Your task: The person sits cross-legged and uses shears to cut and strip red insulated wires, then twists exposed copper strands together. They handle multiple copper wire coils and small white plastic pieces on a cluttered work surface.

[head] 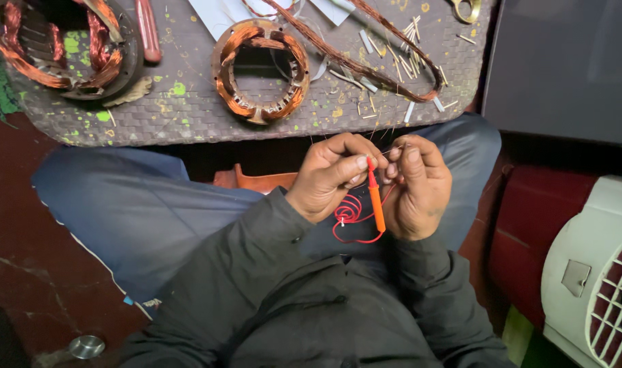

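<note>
You're pinching that orange probe (pixel 375 197) between your left hand (pixel 330 178) and right hand (pixel 417 187) over your lap, both clenched around it. It's looking light and stiff; its red lead (pixel 350 217) is dangling floppy, so you're better gripping the barrel.

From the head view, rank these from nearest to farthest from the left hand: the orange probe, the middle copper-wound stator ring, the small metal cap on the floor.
1. Orange probe: pinched at the left hand, between both hands.
2. Copper-wound stator ring: on the woven mat above the hands.
3. Metal cap: on the floor, lower left corner.
</note>
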